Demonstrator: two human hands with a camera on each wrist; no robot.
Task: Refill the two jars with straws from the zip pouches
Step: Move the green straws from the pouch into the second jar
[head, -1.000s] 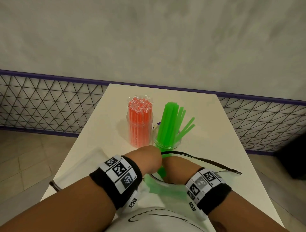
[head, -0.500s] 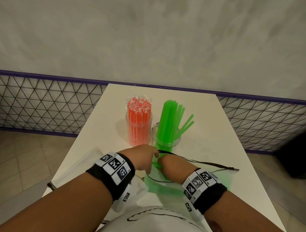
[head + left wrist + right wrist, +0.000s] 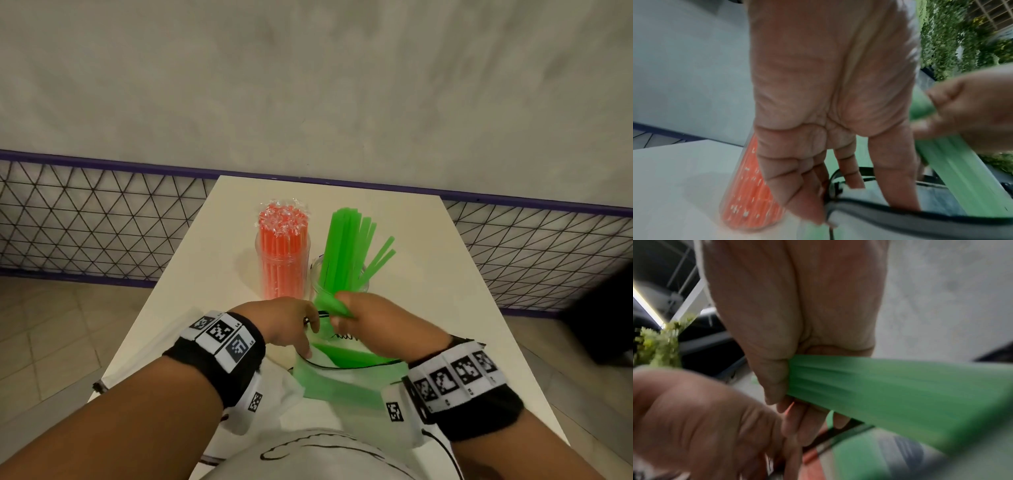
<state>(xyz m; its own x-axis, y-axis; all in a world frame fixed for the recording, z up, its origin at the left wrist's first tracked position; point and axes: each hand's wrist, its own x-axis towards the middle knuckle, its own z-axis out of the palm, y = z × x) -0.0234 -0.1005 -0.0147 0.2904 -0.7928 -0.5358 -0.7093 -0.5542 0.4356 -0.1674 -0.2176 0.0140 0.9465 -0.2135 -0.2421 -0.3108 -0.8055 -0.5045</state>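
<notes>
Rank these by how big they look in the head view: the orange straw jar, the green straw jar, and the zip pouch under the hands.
1. Zip pouch, though the camera's nearness inflates it.
2 and 3. Orange straw jar and green straw jar look alike; the right hand hides the green jar's base, so I won't rank them.

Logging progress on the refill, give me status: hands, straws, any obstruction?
Right hand grips green straw bundle, half out of zip pouch. Left hand holds pouch mouth open. Green jar just ahead, path unobstructed.
</notes>
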